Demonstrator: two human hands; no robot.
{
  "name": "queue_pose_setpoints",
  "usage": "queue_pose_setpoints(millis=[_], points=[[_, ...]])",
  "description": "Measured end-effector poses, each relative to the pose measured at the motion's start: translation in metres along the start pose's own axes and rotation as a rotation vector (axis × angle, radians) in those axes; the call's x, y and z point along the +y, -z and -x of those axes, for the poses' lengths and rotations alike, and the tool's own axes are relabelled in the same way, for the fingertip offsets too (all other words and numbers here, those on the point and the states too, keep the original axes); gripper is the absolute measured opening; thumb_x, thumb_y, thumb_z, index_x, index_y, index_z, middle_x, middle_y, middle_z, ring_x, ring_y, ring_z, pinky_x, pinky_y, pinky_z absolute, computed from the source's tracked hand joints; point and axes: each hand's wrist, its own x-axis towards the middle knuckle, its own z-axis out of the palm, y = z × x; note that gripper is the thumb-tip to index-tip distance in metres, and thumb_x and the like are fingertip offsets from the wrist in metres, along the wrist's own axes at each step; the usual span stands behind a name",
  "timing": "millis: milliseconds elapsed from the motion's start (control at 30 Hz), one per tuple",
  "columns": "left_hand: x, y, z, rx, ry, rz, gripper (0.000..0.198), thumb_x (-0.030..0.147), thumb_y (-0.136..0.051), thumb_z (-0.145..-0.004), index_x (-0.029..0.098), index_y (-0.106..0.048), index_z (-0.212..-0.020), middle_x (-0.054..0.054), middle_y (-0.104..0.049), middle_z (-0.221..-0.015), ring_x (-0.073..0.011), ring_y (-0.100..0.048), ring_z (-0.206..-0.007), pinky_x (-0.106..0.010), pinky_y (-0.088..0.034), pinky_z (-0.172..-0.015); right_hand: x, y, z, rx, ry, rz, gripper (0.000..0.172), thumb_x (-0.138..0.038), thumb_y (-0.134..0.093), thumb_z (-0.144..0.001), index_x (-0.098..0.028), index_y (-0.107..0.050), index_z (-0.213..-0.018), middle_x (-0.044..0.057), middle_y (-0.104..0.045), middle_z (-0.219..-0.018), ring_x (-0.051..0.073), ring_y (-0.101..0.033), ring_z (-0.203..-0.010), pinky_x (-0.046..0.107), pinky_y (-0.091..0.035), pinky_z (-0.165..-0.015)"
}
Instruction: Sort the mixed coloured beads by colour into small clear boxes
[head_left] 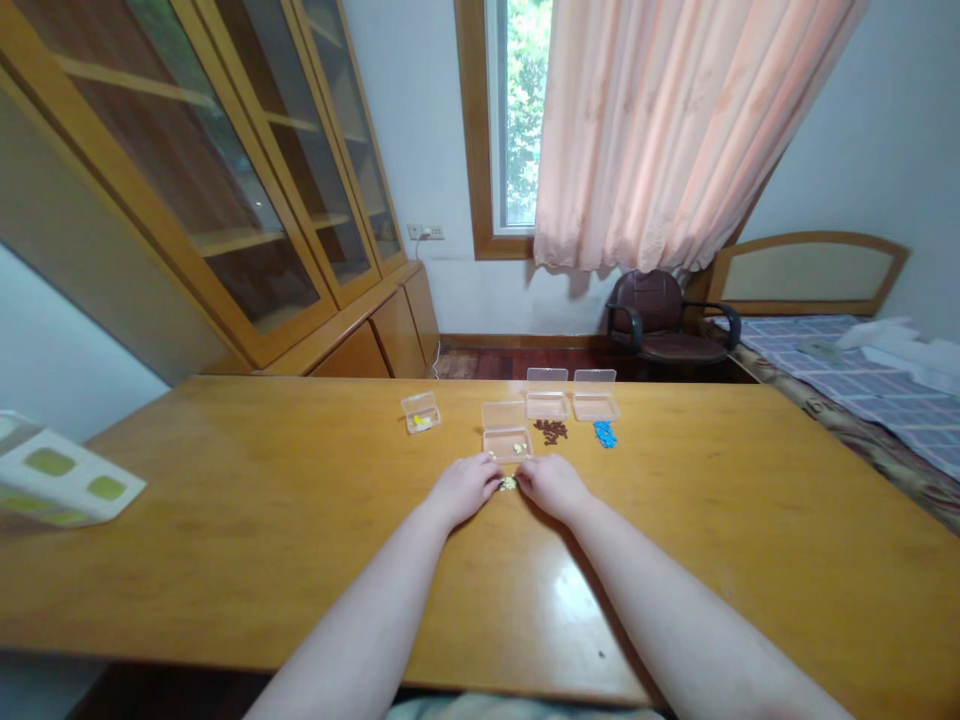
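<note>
Both hands rest at the middle of the table [300, 540], on either side of a small pile of pale yellow pieces [508, 483]. My left hand [469, 488] touches the pile's left side with curled, closed fingers. My right hand [553, 485] is bent the same way at its right side. Whatever lies between the fingertips is too small to name. Just beyond the hands stands a clear plastic box [491, 437] with its lid raised; a few pale yellow pieces [519, 449] lie inside.
Behind to the right are two more open clear boxes [547, 405] [596, 408], with brown pieces [552, 431] and blue pieces [605, 433] before them. A small box [411, 420] at left holds yellow items. A white-and-green carton [75, 475] stands far left.
</note>
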Motion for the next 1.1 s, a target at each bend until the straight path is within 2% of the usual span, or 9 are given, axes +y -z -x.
queue_pose_setpoints(millis=[267,400,533,633,700,867,967,1100], points=[[0.0,0.0,-0.001,-0.004,0.029,-0.035,0.016,0.024,-0.048,-0.087,0.023,-0.064,-0.091,-0.004,-0.063,-0.097,-0.0164,-0.06,-0.085,-0.027,-0.045,-0.079,0.002,-0.002,0.001,0.06,-0.03,-0.044,0.02,-0.025,-0.05,-0.085,-0.021,-0.07,-0.083,0.006,-0.072,-0.079,0.017,-0.064,-0.07,0.024,-0.038,-0.065],[0.005,0.002,-0.001,-0.003,0.037,-0.084,0.019,0.025,-0.046,-0.088,0.021,-0.065,-0.088,-0.005,-0.063,-0.093,-0.0165,-0.06,-0.084,-0.028,-0.046,-0.079,0.005,-0.003,-0.003,0.167,-0.04,-0.135,0.02,-0.027,-0.051,-0.086,-0.021,-0.07,-0.085,0.005,-0.072,-0.079,0.017,-0.064,-0.074,0.024,-0.04,-0.07],[0.007,0.001,-0.002,0.006,0.031,-0.108,0.019,0.024,-0.048,-0.087,0.021,-0.066,-0.087,-0.005,-0.063,-0.09,-0.0175,-0.06,-0.082,-0.029,-0.046,-0.078,0.012,-0.005,-0.012,0.267,-0.166,-0.25,0.024,-0.028,-0.048,-0.089,-0.02,-0.069,-0.097,0.005,-0.072,-0.09,0.017,-0.064,-0.083,0.025,-0.042,-0.077],[0.006,-0.001,-0.002,0.019,0.037,-0.104,0.017,0.023,-0.048,-0.087,0.021,-0.066,-0.087,-0.005,-0.064,-0.09,-0.0178,-0.06,-0.082,-0.03,-0.046,-0.077,0.015,-0.003,-0.013,0.233,-0.224,-0.287,0.027,-0.03,-0.047,-0.09,-0.02,-0.067,-0.105,0.006,-0.072,-0.092,0.017,-0.064,-0.083,0.025,-0.043,-0.077],[0.005,-0.002,-0.002,0.022,0.046,-0.104,0.017,0.023,-0.048,-0.086,0.02,-0.065,-0.087,-0.006,-0.064,-0.09,-0.0176,-0.06,-0.083,-0.029,-0.046,-0.078,0.015,0.0,-0.009,0.212,-0.189,-0.288,0.028,-0.033,-0.046,-0.09,-0.021,-0.066,-0.106,0.005,-0.072,-0.09,0.016,-0.064,-0.081,0.025,-0.043,-0.075],[0.004,-0.004,-0.003,0.017,0.068,-0.112,0.017,0.023,-0.047,-0.087,0.019,-0.064,-0.088,-0.006,-0.063,-0.089,-0.018,-0.06,-0.083,-0.03,-0.046,-0.077,0.007,0.007,0.003,0.065,0.008,-0.25,0.023,-0.034,-0.051,-0.086,-0.023,-0.071,-0.085,0.003,-0.072,-0.082,0.016,-0.063,-0.075,0.023,-0.041,-0.069],[0.004,-0.003,-0.003,0.027,0.089,-0.114,0.016,0.023,-0.048,-0.087,0.019,-0.064,-0.089,-0.006,-0.063,-0.091,-0.0178,-0.06,-0.083,-0.029,-0.046,-0.076,0.001,0.01,0.005,0.007,0.043,-0.22,0.022,-0.034,-0.051,-0.085,-0.023,-0.071,-0.086,0.003,-0.072,-0.083,0.015,-0.063,-0.075,0.023,-0.04,-0.067],[0.004,0.0,-0.005,0.104,0.111,-0.082,0.018,0.025,-0.046,-0.089,0.02,-0.063,-0.093,-0.006,-0.064,-0.094,-0.0179,-0.06,-0.086,-0.029,-0.045,-0.078,-0.005,0.013,0.004,-0.043,0.068,-0.141,0.026,-0.033,-0.049,-0.087,-0.022,-0.071,-0.079,0.004,-0.072,-0.078,0.016,-0.063,-0.071,0.023,-0.038,-0.064]])
